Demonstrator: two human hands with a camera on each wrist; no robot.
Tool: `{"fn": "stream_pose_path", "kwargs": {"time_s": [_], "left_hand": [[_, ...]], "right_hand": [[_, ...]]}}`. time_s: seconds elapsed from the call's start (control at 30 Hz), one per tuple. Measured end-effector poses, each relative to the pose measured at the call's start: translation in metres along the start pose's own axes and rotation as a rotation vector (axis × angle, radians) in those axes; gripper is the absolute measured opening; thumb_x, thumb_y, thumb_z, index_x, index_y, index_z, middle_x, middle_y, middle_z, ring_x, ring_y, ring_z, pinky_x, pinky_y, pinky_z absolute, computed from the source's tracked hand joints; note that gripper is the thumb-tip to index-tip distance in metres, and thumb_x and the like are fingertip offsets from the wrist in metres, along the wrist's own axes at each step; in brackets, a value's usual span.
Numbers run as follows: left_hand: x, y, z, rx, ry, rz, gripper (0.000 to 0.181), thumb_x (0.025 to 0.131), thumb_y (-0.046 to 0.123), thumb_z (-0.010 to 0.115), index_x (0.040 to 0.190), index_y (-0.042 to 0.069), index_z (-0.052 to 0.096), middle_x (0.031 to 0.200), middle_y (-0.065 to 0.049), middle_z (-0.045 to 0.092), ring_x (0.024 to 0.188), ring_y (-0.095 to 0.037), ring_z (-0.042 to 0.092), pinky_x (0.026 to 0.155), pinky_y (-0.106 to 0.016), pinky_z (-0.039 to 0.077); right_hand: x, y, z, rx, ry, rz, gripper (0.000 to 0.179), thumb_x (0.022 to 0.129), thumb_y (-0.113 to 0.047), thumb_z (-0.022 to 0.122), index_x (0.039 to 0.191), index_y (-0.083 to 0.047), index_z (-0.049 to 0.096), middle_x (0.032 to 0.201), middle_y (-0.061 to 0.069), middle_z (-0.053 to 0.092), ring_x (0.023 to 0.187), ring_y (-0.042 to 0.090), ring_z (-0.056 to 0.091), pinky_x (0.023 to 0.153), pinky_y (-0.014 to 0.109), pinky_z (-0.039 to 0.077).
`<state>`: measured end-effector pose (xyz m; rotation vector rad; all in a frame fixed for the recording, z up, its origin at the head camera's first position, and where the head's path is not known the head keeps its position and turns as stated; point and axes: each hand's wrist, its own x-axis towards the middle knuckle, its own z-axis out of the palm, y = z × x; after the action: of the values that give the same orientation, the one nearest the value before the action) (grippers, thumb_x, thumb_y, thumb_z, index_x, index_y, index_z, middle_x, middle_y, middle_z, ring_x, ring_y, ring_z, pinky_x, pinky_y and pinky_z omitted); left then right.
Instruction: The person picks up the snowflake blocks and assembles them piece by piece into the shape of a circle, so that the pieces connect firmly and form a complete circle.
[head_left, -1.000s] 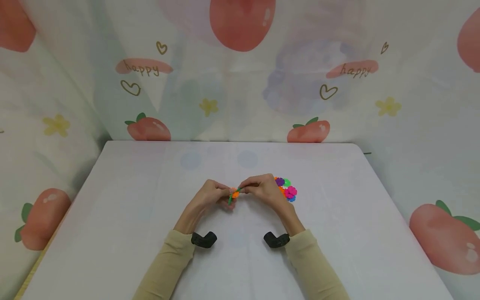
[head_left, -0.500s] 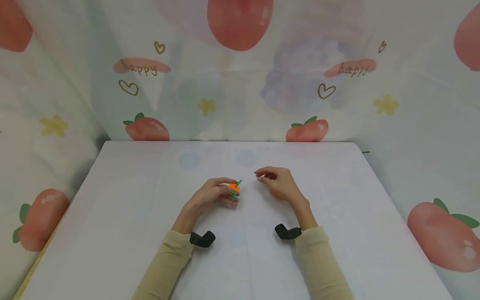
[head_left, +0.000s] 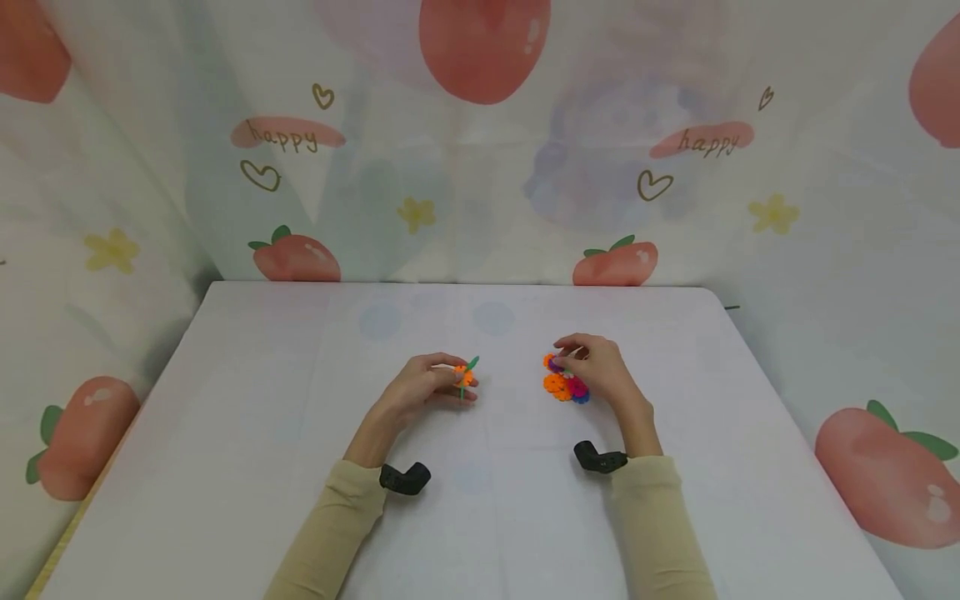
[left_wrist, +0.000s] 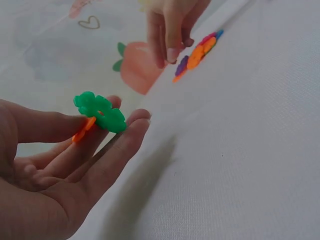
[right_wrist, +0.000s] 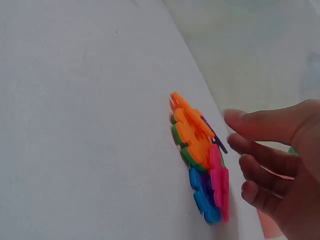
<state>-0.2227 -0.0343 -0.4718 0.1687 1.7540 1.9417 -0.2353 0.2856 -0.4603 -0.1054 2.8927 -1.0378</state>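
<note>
At the lower left of the left wrist view, the left hand (left_wrist: 55, 175) pinches an orange disc (left_wrist: 82, 131), with a green disc (left_wrist: 100, 111) apparently slotted to it. Farther off, in the upper part, lie the piled discs (left_wrist: 196, 57), and just beside them hangs the right hand (left_wrist: 172, 20), fingers loosely bent, holding nothing visible. They look like light, stiff, fairly smooth plastic, hardly fragile, probably best pinched between thumb and fingertip by the notched rim, clear of the joint.
</note>
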Motion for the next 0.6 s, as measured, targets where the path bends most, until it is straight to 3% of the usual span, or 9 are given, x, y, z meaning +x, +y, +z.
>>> {"fn": "stream_pose_path", "kwargs": {"time_s": [0.23,0.43,0.6], "left_hand": [[0.001,0.001,0.0,-0.002,0.0,0.002,0.032,0.101,0.005,0.058,0.131,-0.006,0.058,0.111,-0.023,0.076,0.094,-0.032,0.077,0.091,-0.041,0.061],[0.0,0.003,0.001,-0.003,0.008,-0.013,0.033,0.101,0.006,0.059,0.132,-0.005,0.058,0.113,-0.022,0.076,0.095,-0.029,0.078,0.087,-0.035,0.062],[-0.001,0.004,0.001,-0.01,0.01,-0.011,0.036,0.1,0.007,0.06,0.133,-0.006,0.056,0.115,-0.023,0.075,0.096,-0.03,0.077,0.089,-0.038,0.062]], "right_hand": [[0.003,0.003,0.0,-0.06,-0.061,0.036,0.032,0.093,-0.022,0.078,0.117,-0.002,0.071,0.11,0.016,0.066,0.099,0.032,0.056,0.081,0.036,0.051],[0.003,0.0,0.006,-0.019,-0.04,0.021,0.025,0.094,-0.018,0.076,0.111,-0.003,0.068,0.101,0.014,0.07,0.092,0.028,0.062,0.082,0.036,0.056],[0.002,-0.006,0.01,0.008,-0.041,0.003,0.025,0.095,-0.019,0.075,0.114,-0.004,0.072,0.099,0.013,0.071,0.09,0.025,0.065,0.082,0.032,0.058]]}}
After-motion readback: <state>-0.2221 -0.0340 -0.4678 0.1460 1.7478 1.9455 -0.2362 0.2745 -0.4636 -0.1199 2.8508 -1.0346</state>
